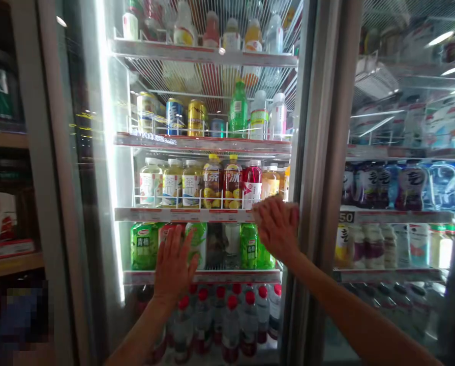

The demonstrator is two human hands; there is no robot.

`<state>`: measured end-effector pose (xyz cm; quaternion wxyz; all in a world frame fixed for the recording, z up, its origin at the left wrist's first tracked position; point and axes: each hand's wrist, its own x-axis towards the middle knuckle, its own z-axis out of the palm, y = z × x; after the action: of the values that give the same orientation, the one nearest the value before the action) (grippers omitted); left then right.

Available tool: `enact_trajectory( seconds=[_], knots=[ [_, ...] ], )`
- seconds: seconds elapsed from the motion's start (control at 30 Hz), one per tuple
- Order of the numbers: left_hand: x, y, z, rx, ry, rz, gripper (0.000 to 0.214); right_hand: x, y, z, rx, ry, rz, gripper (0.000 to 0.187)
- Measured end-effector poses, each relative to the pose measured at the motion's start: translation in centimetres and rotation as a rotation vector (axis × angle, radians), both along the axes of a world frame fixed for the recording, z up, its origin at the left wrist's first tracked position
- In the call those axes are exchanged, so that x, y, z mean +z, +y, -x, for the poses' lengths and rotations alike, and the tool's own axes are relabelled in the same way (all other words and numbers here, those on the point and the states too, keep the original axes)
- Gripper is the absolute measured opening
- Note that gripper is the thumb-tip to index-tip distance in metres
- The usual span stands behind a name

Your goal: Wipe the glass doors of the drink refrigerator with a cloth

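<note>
1. Glass cooler door [93,213], filling the frame's centre-left, is seemingly sitting shut against its frame.
2. Left hand [174,264], lower centre, is pressing flat on it, fingers spread, holding nothing.
3. Right hand [276,226] is pressing open-palmed near the door's right edge.
4. Green bottles [143,246] are standing behind the glass.

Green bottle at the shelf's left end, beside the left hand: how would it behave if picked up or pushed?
The green bottle looks full, so it is probably heavy for its size. Its wall looks plastic and would likely give slightly, not break. Squat and upright on the shelf, it would probably slide rather than tip, and if chilled it may be slick.
</note>
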<state>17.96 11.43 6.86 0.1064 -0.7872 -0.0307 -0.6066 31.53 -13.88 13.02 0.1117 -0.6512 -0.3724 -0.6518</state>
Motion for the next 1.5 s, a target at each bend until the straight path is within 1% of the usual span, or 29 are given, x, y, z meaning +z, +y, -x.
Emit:
enact_trajectory(
  seconds=[0.03,0.07,0.1,0.2,0.27,0.3,0.4,0.43,0.47,0.5,0.53,0.63,0.67,0.7,0.77,0.87,0.9,0.93,0.97,1.07,1.1,1.13,1.17,1.27,1.3,1.33,1.37,1.4,1.5],
  knots=[
    [0.0,0.0,0.0,0.007,0.003,-0.004,0.065,1.0,0.7,0.1,-0.017,0.014,-0.058,0.052],
    [0.0,0.1,0.1,0.013,0.005,-0.010,0.065,1.1,1.3,0.4,-0.022,0.028,-0.047,0.053],
    [0.0,0.1,0.2,0.019,0.005,-0.016,0.065,0.5,1.8,0.9,-0.012,0.034,0.034,0.053],
    [0.1,0.3,0.5,0.027,0.008,-0.045,0.063,-3.1,2.3,2.7,0.085,-0.039,0.453,0.048],
    [0.2,0.4,0.7,0.029,0.015,-0.062,0.061,-3.2,2.6,3.0,0.133,-0.106,0.580,0.046],
    [0.2,0.5,0.8,0.032,0.019,-0.066,0.060,-1.9,3.0,2.9,0.131,-0.111,0.544,0.047],
    [0.0,0.7,1.2,0.040,0.032,-0.075,0.058,4.2,5.0,2.0,0.067,-0.024,0.199,0.052],
    [-0.1,0.8,1.2,0.041,0.035,-0.077,0.058,5.7,5.6,1.9,0.050,0.007,0.121,0.052],
    [-0.2,1.0,1.3,0.041,0.036,-0.079,0.058,6.4,6.1,1.9,0.045,0.023,0.099,0.052],
    [-0.3,1.1,1.4,0.042,0.039,-0.085,0.057,6.0,6.3,2.2,0.051,0.027,0.149,0.052],
    [-0.4,1.2,1.4,0.044,0.038,-0.091,0.057,4.8,6.3,2.6,0.074,0.015,0.261,0.053],
    [-0.6,1.6,1.4,0.060,0.041,-0.105,0.054,-0.8,5.6,3.5,0.187,-0.086,0.686,0.053],
    [-0.7,1.7,1.5,0.062,0.043,-0.112,0.054,-1.8,5.4,3.6,0.214,-0.118,0.772,0.052],
    [-0.7,1.8,1.5,0.063,0.049,-0.115,0.053,-1.9,5.3,3.5,0.222,-0.134,0.794,0.052],
    [-0.8,1.8,1.5,0.061,0.063,-0.114,0.053,0.7,5.8,2.9,0.182,-0.106,0.634,0.052],
    [-1.0,1.7,1.5,0.054,0.070,-0.096,0.056,6.3,7.5,2.4,0.091,-0.037,0.239,0.054],
    [-1.0,1.8,1.6,0.048,0.072,-0.098,0.057,7.0,7.9,2.5,0.074,-0.027,0.188,0.055],
    [-1.1,1.8,1.6,0.039,0.072,-0.106,0.058,6.8,8.2,2.7,0.070,-0.028,0.202,0.056],
    [-1.2,2.0,1.8,0.033,0.071,-0.111,0.058,5.8,8.2,3.1,0.081,-0.039,0.275,0.056],
    [-1.7,3.1,2.5,0.047,0.031,-0.068,0.060,1.2,7.6,4.0,0.166,-0.124,0.675,0.054],
    [-1.9,3.6,2.8,0.063,0.017,-0.032,0.061,0.6,7.5,4.2,0.192,-0.157,0.763,0.052],
    [-2.1,4.2,3.2,0.083,0.004,0.008,0.061,0.9,7.6,4.2,0.201,-0.173,0.781,0.051],
    [-2.2,4.8,3.5,0.103,-0.002,0.045,0.062,2.1,7.9,4.1,0.189,-0.162,0.719,0.051],
    [-2.8,6.7,4.4,0.153,0.000,0.115,0.063,7.8,10.1,3.8,0.104,-0.029,0.261,0.052],
    [-2.9,7.2,4.6,0.164,-0.005,0.124,0.062,9.0,10.9,3.9,0.085,0.008,0.164,0.053],
    [-3.0,7.6,4.7,0.175,-0.011,0.131,0.061,9.2,11.6,4.1,0.083,0.022,0.146,0.054],
    [-3.1,7.9,4.8,0.185,-0.016,0.138,0.059,8.4,12.1,4.4,0.100,0.009,0.207,0.055],
    [-3.2,8.2,4.9,0.197,-0.019,0.145,0.058,6.7,12.4,4.7,0.134,-0.026,0.338,0.055],
    [-3.5,8.8,5.4,0.229,0.020,0.152,0.054,1.0,12.6,5.5,0.281,-0.181,0.807,0.048]
  ],
)
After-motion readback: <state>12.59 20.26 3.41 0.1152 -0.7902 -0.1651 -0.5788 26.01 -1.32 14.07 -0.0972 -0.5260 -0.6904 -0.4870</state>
